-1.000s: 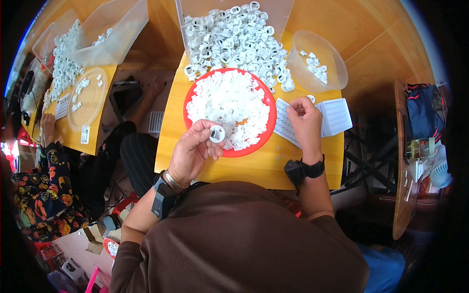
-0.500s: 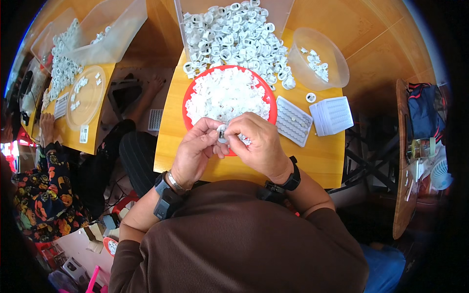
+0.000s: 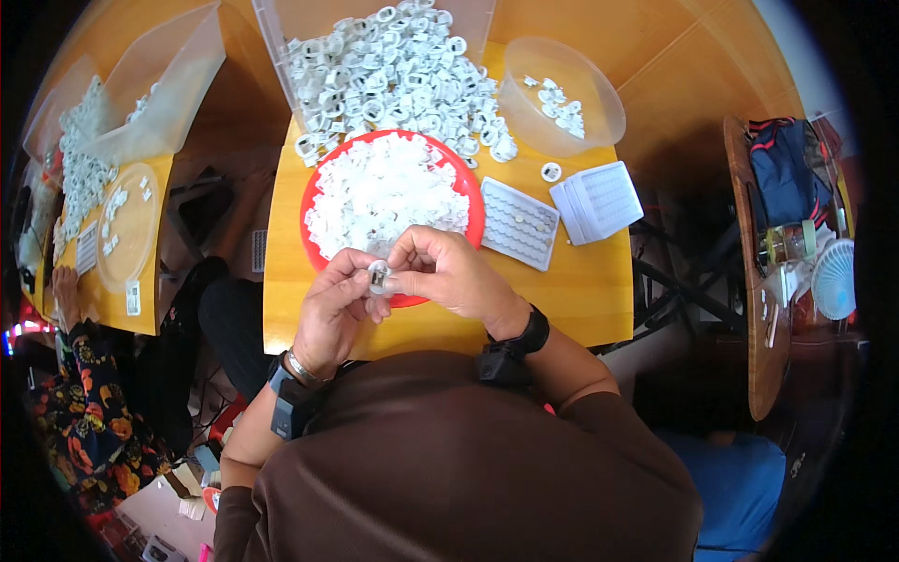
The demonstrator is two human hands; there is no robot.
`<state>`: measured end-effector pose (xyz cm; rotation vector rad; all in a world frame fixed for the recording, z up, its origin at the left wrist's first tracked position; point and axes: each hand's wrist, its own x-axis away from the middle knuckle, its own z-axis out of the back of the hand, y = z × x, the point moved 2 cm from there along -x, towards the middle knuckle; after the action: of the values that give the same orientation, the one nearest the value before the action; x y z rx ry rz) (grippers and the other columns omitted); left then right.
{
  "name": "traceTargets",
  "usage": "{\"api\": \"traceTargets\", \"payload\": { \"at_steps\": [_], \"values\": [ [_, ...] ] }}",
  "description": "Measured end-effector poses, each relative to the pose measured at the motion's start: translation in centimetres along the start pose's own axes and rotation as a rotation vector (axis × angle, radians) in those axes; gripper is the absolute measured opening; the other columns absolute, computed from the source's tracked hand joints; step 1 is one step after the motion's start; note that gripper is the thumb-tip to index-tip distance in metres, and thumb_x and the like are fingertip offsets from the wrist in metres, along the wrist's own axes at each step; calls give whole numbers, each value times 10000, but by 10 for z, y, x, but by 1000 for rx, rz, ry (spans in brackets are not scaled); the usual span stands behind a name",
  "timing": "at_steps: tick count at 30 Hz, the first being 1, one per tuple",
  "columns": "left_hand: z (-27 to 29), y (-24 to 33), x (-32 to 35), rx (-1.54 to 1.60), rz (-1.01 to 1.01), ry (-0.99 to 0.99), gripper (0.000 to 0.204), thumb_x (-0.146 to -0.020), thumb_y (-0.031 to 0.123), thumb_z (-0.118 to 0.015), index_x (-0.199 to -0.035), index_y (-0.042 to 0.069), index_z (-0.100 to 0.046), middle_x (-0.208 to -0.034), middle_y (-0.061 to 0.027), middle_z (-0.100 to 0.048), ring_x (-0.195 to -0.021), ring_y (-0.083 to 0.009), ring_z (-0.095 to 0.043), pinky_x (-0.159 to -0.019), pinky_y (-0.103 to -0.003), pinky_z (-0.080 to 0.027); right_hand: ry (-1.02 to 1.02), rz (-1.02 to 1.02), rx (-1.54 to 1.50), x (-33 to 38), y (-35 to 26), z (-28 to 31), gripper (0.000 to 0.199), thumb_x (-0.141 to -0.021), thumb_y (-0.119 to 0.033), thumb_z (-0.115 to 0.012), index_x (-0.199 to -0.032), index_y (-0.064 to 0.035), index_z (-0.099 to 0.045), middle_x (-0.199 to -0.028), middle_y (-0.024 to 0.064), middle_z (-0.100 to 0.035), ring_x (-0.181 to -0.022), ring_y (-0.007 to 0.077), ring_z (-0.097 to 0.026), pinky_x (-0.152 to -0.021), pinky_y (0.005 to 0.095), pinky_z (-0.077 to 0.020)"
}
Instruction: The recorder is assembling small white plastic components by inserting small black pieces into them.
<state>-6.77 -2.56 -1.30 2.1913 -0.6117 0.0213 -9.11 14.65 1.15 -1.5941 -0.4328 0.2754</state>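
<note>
Two hands meet over the near side of the red tray (image 3: pixel 476 217): our left hand (image 3: pixel 335 307) pinches a round white piece (image 3: pixel 377 273) by its left edge, between thumb and fingers, while our right hand (image 3: pixel 451 279) has thumb and fingertips against the opposite side; whether they nip the piece itself or some smaller bit, we cannot tell. We judge the piece light, stiff and rather smooth, probably moulded plastic, so it could twist or slip between dry fingertips; its edge is the best place to take hold, sparing the dark inset in its face, where any thin part might crack under a hard squeeze. Beneath it, the tray's smooth rim surrounds a heap of small white bits (image 3: pixel 389 183), angular and light enough, we think, to scatter at a nudge. Beyond, a mound of round white parts (image 3: pixel 393 80), ring-like with dark insets, spills from a clear bin (image 3: pixel 476 23). To the right, a white ridged tray (image 3: pixel 510 236) with wavy rows lies on the counter (image 3: pixel 585 295) of yellow wood, just beside a square-edged stack of white trays (image 3: pixel 599 201); past them sit a lone round part (image 3: pixel 551 172) and a frosted tub (image 3: pixel 607 133), thin-walled and curved, holding more bits
</note>
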Motion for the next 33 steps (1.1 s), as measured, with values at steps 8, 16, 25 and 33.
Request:
{"api": "traceTargets", "payload": {
  "at_steps": [8, 16, 25, 33],
  "values": [
    [9, 2, -5, 116, -24, -25, 181, -964, 182, -484, -1064, 33, -513, -864, -129, -639, -696, -168, -608, -643, -254, -474, 616, 110, 1034, 44, -18, 103, 94, -807, -114, -630, -854, -35, -649, -823, 143, -624, -783, 335, -603, -689, 403, -481],
    [3, 1, -5, 91, 10, -56, 200, -960, 200, -502, -1068, 32, -515, -883, -132, -641, -718, -161, -611, -650, -254, -488, 563, 33, 1200, 47, 1, 123, 98, -805, -148, -635, -809, -59, -677, -826, 101, -623, -814, 311, -599, -700, 415, -472],
    [0, 7, -2, 123, -21, -119, 221, -959, 195, -499, -1087, 16, -519, -909, -141, -645, -728, -162, -616, -659, -255, -492, 597, 2, 1287, 41, 4, 122, 58, -780, -125, -637, -795, -79, -669, -803, 83, -625, -781, 293, -605, -667, 405, -475],
    [-6, 9, 0, 141, -81, -99, 222, -960, 195, -492, -1092, 18, -519, -917, -144, -641, -744, -170, -620, -673, -267, -493, 585, 469, 821, 22, -34, 48, 94, -742, -28, -679, -829, -46, -649, -767, 86, -607, -720, 264, -604, -627, 347, -485]
  ]
}}
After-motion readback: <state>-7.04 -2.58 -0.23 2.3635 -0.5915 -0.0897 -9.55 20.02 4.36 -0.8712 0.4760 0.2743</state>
